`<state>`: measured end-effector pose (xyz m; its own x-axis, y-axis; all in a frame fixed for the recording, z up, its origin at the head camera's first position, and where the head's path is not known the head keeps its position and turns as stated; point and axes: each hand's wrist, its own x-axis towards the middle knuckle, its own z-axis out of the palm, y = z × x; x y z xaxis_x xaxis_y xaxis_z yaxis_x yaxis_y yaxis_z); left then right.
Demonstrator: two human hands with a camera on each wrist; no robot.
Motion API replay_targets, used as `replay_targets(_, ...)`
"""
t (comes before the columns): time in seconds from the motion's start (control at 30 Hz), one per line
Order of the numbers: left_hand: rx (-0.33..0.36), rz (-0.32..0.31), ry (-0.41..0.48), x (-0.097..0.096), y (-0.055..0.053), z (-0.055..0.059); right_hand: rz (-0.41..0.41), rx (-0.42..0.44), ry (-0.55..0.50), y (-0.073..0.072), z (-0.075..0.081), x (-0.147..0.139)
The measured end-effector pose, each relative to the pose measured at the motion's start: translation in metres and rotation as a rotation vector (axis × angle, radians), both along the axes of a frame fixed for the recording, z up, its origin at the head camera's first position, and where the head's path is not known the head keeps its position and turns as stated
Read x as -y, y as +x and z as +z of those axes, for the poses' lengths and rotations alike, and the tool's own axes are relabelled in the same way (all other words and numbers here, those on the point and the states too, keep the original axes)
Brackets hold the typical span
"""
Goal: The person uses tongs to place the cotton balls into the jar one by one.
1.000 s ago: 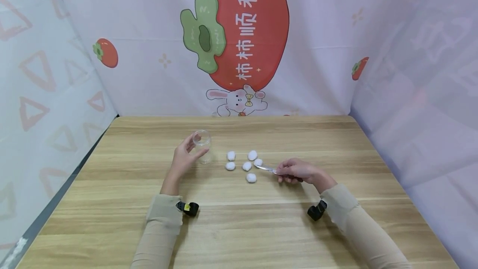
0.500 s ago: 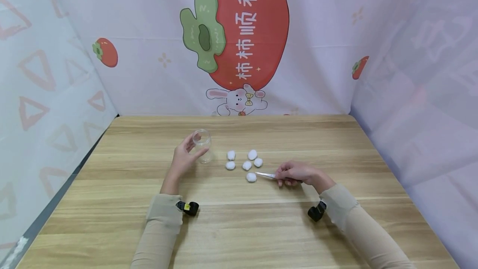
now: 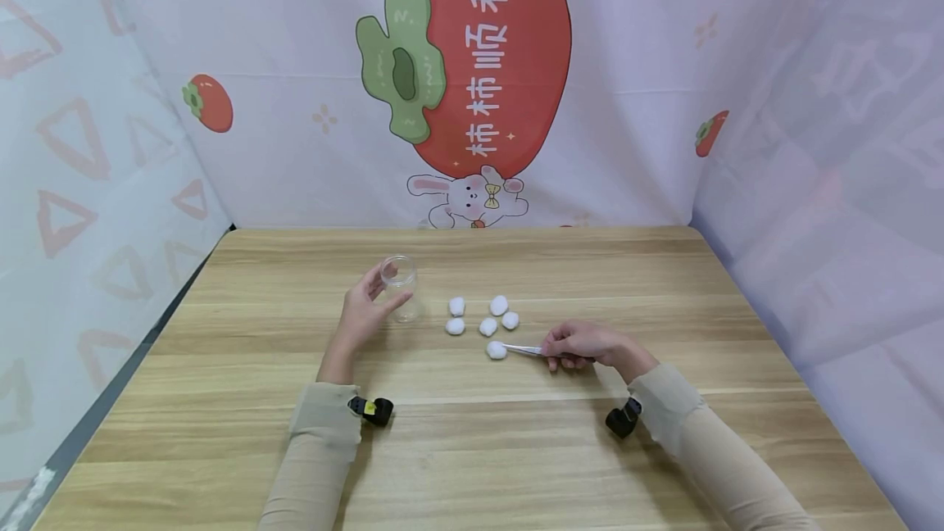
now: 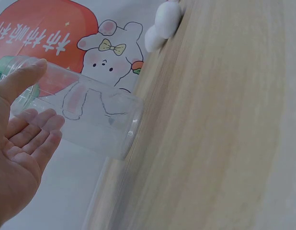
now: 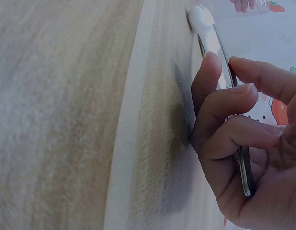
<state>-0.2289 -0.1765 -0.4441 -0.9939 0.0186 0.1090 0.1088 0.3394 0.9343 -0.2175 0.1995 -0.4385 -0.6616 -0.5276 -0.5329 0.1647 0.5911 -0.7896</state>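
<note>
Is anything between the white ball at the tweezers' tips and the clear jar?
Yes, low down: in the head view, another white ball lies roughly on the straight line from that ball to the clear jar. Nothing visible covers the jar from above.

Table [image 3: 472,449]: pale wood grain; reaches to the back curtain [image 3: 627,146]. Back curtain: white; bears a large red fruit [image 3: 534,56] with green leaves [image 3: 424,72], white lettering [image 3: 484,60], a rabbit [image 3: 466,199] with yellow bow [image 3: 492,197] below. Left curtain [image 3: 143,187]: pale, shows reddish triangles [image 3: 62,221]. Right curtain [image 3: 833,146]: pale, hangs creased.
</note>
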Motion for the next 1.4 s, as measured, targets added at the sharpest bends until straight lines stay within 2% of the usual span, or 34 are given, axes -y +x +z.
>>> replay_targets(0.33,-0.001,0.007,-0.002,-0.0003,-0.0005,-0.0007,-0.001,-0.001,0.032,-0.0007,-0.001,0.0055)
replay_targets(0.6,0.003,0.006,-0.006,-0.0002,-0.0023,-0.0013,0.028,-0.013,0.07,-0.0034,-0.0022,0.0078)
replay_targets(0.77,0.017,0.01,0.002,-0.0009,-0.0036,-0.0008,0.004,0.003,0.079,-0.0052,-0.0034,0.0085)
replay_targets(1.2,-0.002,0.014,-0.012,-0.0012,0.0004,0.0001,-0.009,0.007,0.065,-0.0047,-0.0058,0.0093)
replay_targets(1.4,-0.004,0.021,-0.025,0.0002,-0.0013,-0.0026,-0.032,0.006,0.042,-0.0025,-0.0049,0.0094)
